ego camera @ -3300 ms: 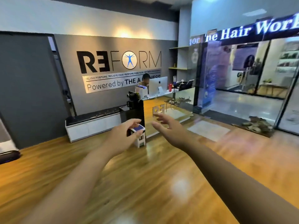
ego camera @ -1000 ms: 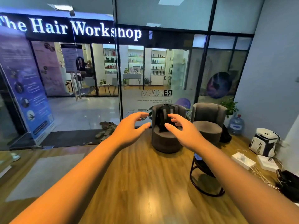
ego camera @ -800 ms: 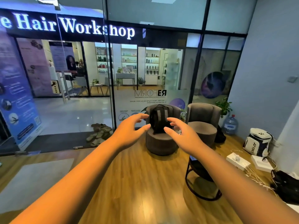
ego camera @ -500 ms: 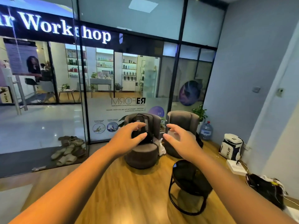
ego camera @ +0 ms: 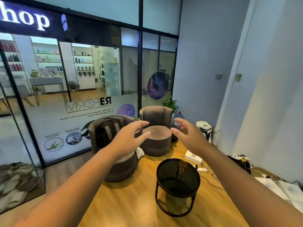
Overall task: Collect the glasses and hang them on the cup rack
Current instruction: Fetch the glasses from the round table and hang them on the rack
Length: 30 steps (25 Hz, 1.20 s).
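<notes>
An amber glass (ego camera: 182,166) stands upright on a small round black side table (ego camera: 170,185) on the wooden floor, lower right of centre. Both my arms are stretched forward at chest height, well above and behind the table. My left hand (ego camera: 129,139) is open with fingers spread and holds nothing. My right hand (ego camera: 188,134) is also open and empty, palm facing left. No cup rack is in view.
Two round grey armchairs (ego camera: 155,128) stand by the glass shopfront wall, the left one (ego camera: 114,164) with a dark backpack (ego camera: 108,128) on it. White boxes and cables (ego camera: 203,167) lie along the right wall beside a white bag (ego camera: 205,128). Sandals (ego camera: 14,181) lie at left.
My view has swung right from the reception desk past the glass front to this corner. The black table with the amber glass has come into view. Both hands stay open and empty.
</notes>
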{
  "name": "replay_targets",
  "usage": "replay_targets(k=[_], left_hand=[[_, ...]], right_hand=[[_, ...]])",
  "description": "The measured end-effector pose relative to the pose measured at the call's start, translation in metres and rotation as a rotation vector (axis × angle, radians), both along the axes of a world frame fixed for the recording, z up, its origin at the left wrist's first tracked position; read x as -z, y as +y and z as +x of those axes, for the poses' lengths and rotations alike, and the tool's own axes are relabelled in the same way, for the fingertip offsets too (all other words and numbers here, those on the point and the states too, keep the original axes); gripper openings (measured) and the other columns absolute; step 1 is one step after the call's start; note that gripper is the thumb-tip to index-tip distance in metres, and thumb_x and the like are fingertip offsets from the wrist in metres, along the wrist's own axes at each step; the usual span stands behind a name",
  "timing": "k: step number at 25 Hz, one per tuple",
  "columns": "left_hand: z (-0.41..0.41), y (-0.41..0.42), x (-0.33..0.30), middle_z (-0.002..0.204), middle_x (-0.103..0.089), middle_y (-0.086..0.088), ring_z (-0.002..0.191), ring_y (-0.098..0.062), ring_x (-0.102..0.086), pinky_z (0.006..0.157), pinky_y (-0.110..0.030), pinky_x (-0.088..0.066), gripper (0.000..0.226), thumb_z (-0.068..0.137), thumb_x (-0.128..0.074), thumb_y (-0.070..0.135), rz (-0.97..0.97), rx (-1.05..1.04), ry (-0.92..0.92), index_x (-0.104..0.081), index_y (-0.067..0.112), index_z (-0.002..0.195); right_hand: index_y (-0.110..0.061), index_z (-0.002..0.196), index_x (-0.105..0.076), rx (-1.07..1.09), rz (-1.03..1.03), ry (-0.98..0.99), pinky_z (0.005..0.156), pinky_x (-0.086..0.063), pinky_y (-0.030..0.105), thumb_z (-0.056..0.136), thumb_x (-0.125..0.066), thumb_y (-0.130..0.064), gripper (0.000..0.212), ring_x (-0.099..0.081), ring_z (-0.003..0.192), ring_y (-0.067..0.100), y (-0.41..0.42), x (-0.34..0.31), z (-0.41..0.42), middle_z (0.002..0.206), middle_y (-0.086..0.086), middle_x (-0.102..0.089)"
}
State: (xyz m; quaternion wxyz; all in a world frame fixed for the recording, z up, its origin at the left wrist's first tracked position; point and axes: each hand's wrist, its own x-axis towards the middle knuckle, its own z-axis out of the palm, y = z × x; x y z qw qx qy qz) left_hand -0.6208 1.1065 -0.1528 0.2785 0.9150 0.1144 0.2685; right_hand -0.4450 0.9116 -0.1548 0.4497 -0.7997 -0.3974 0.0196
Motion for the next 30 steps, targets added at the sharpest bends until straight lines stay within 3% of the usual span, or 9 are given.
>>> replay_targets(k=[3, 8, 16, 22, 27, 30], left_hand=[[0.056, 0.017, 0.013, 0.140, -0.061, 0.014, 0.126, -0.004, -0.056, 0.103, -0.022, -0.045, 0.048, 0.101, -0.064, 0.039, -0.022, 0.021, 0.013, -0.054, 0.032, 0.147], [0.163, 0.039, 0.037, 0.142, -0.060, 0.016, 0.128, -0.002, -0.054, 0.108, -0.028, -0.046, 0.048, 0.101, -0.063, 0.040, -0.060, 0.035, 0.053, -0.053, 0.033, 0.147], [0.345, 0.045, 0.065, 0.143, -0.059, 0.016, 0.130, -0.004, -0.054, 0.111, -0.032, -0.048, 0.048, 0.101, -0.063, 0.040, -0.104, 0.080, 0.112, -0.052, 0.035, 0.147], [0.431, 0.061, 0.090, 0.143, -0.059, 0.015, 0.128, -0.002, -0.054, 0.107, -0.025, -0.047, 0.049, 0.101, -0.064, 0.038, -0.119, 0.130, 0.164, -0.052, 0.032, 0.148], [0.510, 0.098, 0.110, 0.136, -0.064, 0.011, 0.121, -0.006, -0.059, 0.105, -0.036, -0.054, 0.045, 0.100, -0.067, 0.031, -0.071, 0.141, 0.155, -0.056, 0.030, 0.144], [0.568, 0.125, 0.114, 0.139, -0.062, 0.007, 0.125, -0.011, -0.058, 0.105, -0.034, -0.051, 0.048, 0.100, -0.067, 0.030, -0.076, 0.178, 0.160, -0.054, 0.027, 0.146]], right_hand=[[-0.039, 0.152, -0.046, 0.052, 0.004, 0.007, 0.094, -0.045, 0.032, 0.102, -0.059, -0.051, 0.053, -0.053, 0.129, 0.016, 0.012, 0.013, 0.052, 0.151, -0.002, -0.056], [-0.035, 0.154, -0.046, 0.090, -0.010, 0.020, 0.097, -0.043, 0.032, 0.104, -0.058, -0.045, 0.052, -0.050, 0.140, 0.020, 0.026, 0.028, 0.159, 0.155, 0.000, -0.053], [-0.033, 0.155, -0.045, 0.130, -0.065, 0.042, 0.105, -0.045, 0.038, 0.105, -0.058, -0.043, 0.052, -0.048, 0.144, 0.022, 0.037, 0.056, 0.316, 0.158, -0.001, -0.050], [-0.033, 0.154, -0.047, 0.192, -0.100, 0.077, 0.098, -0.043, 0.032, 0.105, -0.058, -0.041, 0.050, -0.051, 0.141, 0.023, 0.044, 0.090, 0.395, 0.155, 0.000, -0.054], [-0.035, 0.154, -0.045, 0.324, -0.103, 0.148, 0.100, -0.043, 0.034, 0.106, -0.058, -0.040, 0.051, -0.050, 0.141, 0.023, 0.059, 0.116, 0.462, 0.155, 0.000, -0.053], [-0.036, 0.154, -0.046, 0.411, -0.120, 0.188, 0.105, -0.047, 0.040, 0.107, -0.057, -0.034, 0.048, -0.051, 0.141, 0.026, 0.076, 0.124, 0.494, 0.156, 0.000, -0.053]])
